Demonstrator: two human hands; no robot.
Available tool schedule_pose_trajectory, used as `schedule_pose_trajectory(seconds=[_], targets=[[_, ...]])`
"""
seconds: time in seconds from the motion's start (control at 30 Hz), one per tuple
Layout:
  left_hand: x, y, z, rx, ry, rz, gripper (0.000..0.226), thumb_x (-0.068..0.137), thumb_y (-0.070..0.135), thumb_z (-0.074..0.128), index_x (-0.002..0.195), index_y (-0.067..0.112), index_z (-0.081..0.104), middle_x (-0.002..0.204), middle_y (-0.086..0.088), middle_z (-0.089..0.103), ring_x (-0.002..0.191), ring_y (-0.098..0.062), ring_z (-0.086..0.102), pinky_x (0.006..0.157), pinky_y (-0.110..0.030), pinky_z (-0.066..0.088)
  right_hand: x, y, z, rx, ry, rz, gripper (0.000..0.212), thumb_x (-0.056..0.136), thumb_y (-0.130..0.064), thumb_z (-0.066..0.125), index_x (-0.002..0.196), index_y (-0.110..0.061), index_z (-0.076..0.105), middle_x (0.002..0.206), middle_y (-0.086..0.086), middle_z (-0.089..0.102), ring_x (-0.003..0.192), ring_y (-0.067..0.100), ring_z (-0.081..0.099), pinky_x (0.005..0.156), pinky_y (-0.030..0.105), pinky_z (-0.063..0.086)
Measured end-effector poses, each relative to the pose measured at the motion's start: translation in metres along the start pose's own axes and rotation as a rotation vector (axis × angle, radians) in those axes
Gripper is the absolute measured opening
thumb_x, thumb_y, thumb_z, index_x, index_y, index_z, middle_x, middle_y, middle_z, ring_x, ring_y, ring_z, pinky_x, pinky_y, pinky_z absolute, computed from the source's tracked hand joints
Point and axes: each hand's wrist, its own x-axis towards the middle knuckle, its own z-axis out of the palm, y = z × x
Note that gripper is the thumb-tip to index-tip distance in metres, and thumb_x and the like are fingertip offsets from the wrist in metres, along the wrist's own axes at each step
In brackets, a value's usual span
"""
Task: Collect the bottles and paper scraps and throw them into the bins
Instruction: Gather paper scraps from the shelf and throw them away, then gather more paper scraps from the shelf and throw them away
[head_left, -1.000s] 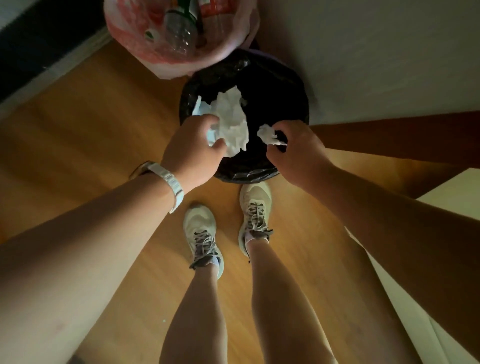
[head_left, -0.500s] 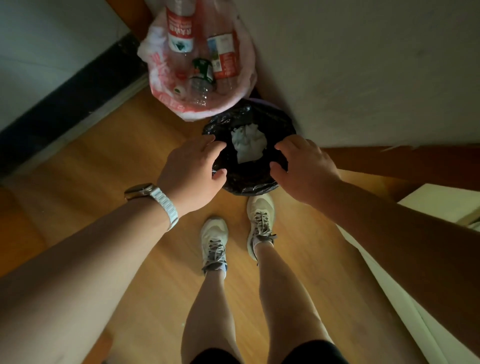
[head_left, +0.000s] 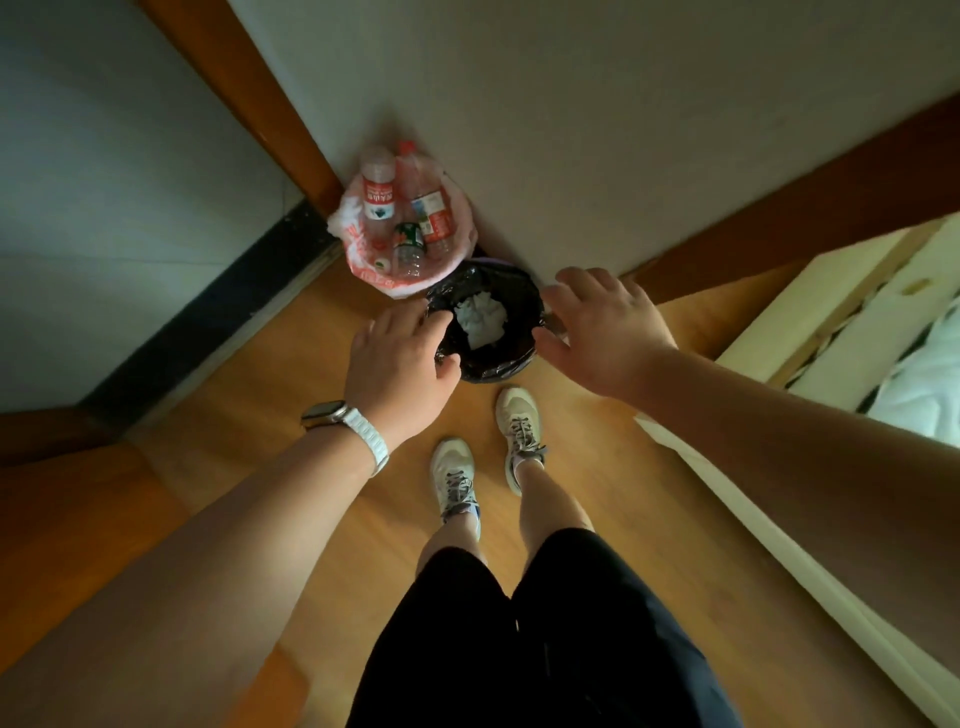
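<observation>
A bin lined with a black bag (head_left: 511, 364) stands on the floor against the wall, and crumpled white paper scraps (head_left: 480, 319) lie inside it. Behind it a bin with a pink-and-white bag (head_left: 363, 262) holds several plastic bottles (head_left: 378, 192). My left hand (head_left: 402, 364) hovers over the black bin's left rim with relaxed fingers and holds nothing. My right hand (head_left: 605, 330) is spread to the right of the black bin, also empty.
The bins sit in a corner between a grey wall (head_left: 571, 130) and a wooden door frame (head_left: 249, 93). A bed frame with white bedding (head_left: 841, 332) is at the right. My feet in pale sneakers (head_left: 517, 431) stand on the wooden floor just before the black bin.
Both hands let go of the paper scraps, which dropped into the black bin. The hands then rose and drew apart as my view lifted away from the bins.
</observation>
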Motion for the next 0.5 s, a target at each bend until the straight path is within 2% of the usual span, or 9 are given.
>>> schedule_pose_trajectory(seconds=[0.2, 0.5], targets=[[-0.047, 0.041, -0.070, 0.033, 0.093, 0.136, 0.045, 0.089, 0.037, 0.060, 0.130, 0.019, 0.059, 0.134, -0.007, 0.055, 0.122, -0.030, 0.048, 0.096, -0.048, 0.041, -0.089, -0.027, -0.063, -0.049, 0.085, 0.048, 0.052, 0.093, -0.052, 0.043, 0.132, -0.019, 0.052, 0.135, 0.005, 0.051, 0.125, 0.030, 0.046, 0.100, 0.044, 0.039], [-0.089, 0.112, -0.131, 0.074, 0.098, 0.353, 0.048, 0.093, 0.041, 0.054, 0.137, 0.021, 0.053, 0.142, -0.008, 0.050, 0.131, -0.030, 0.043, 0.106, -0.051, 0.038, -0.206, -0.038, -0.106, -0.039, 0.250, 0.263, 0.049, 0.093, -0.053, 0.039, 0.128, -0.021, 0.054, 0.128, 0.003, 0.055, 0.120, 0.027, 0.049, 0.096, 0.041, 0.041]])
